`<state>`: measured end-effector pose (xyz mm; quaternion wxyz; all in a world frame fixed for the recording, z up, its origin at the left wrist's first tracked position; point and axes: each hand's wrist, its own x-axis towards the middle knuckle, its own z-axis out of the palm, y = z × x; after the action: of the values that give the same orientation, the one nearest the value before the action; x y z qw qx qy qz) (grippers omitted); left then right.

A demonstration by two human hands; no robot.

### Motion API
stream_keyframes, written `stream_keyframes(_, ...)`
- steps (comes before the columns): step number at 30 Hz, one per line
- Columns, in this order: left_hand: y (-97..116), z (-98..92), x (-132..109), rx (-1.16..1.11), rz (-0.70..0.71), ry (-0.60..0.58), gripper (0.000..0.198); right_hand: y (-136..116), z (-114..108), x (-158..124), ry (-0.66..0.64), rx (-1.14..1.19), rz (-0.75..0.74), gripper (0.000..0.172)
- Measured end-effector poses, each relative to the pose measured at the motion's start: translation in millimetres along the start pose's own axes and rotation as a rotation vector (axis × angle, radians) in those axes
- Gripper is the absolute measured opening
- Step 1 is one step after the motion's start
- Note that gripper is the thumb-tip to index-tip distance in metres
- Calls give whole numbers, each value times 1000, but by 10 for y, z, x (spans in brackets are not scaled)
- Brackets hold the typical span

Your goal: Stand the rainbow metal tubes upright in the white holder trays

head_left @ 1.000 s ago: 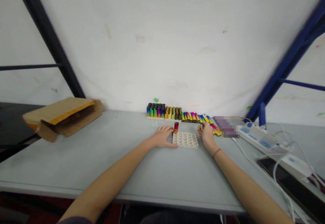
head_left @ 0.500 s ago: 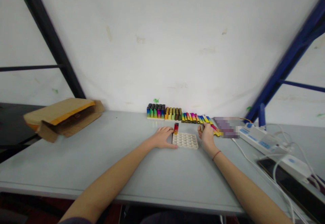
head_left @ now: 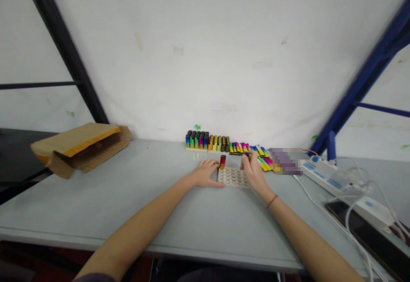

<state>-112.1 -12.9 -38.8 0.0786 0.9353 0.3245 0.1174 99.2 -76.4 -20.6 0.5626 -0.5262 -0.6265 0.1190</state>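
Observation:
A white tray with rows of round hollows [head_left: 233, 177] lies on the table, and one red lighter [head_left: 222, 162] stands upright at its back left corner. My left hand [head_left: 206, 173] rests at the tray's left edge, thumb and fingers spread apart, holding nothing. Over the tray's right end is my right hand [head_left: 253, 169], its fingers pinched together on a small dark-topped thing, mostly hidden, that looks like a lighter. Just right of that hand, several colourful lighters [head_left: 265, 164] lie on the table.
Along the wall stand a block of black-topped lighters [head_left: 197, 140] and a yellow-topped block [head_left: 219, 143], beside a row of lying lighters [head_left: 238, 147]. An open brown paper package [head_left: 86, 145] is at the left. On the right are a power strip [head_left: 333, 179], cables and a dark phone-like slab [head_left: 361, 235].
My right hand has moved left from the lying lighters to above the tray's right end, uncovering green and pink lighters. My left hand has stayed in place.

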Motion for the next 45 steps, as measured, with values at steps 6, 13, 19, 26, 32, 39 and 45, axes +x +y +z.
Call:
stream_keyframes(6, -17, 21, 2, -16, 17, 12, 82, -138, 113, -87, -139, -49, -228, 21)
stream_keyframes(13, -11, 16, 6, -10, 20, 22, 82, -4, 218, -134, -236, -21, -181, 22)
stream_keyframes(19, -10, 15, 5, -15, 10, 21, 84, 12, 226, -77, -210, -191, -241, 23)
stream_keyframes(26, -31, 48, 12, -1, 17, 25, 78, -1, 213, -86, -314, -299, -395, 35)
stream_keyframes(32, -12, 16, 3, -8, 16, 12, 79, -2, 119, -28, -293, -482, -370, 44)
stream_keyframes(39, -9, -6, 7, -22, 12, -3, 80, 381, -315, 186, -124, -988, 4, 41)
stream_keyframes(45, 6, -23, 4, -25, 4, -10, 79, 488, -416, 215, -300, -1042, 128, 32)
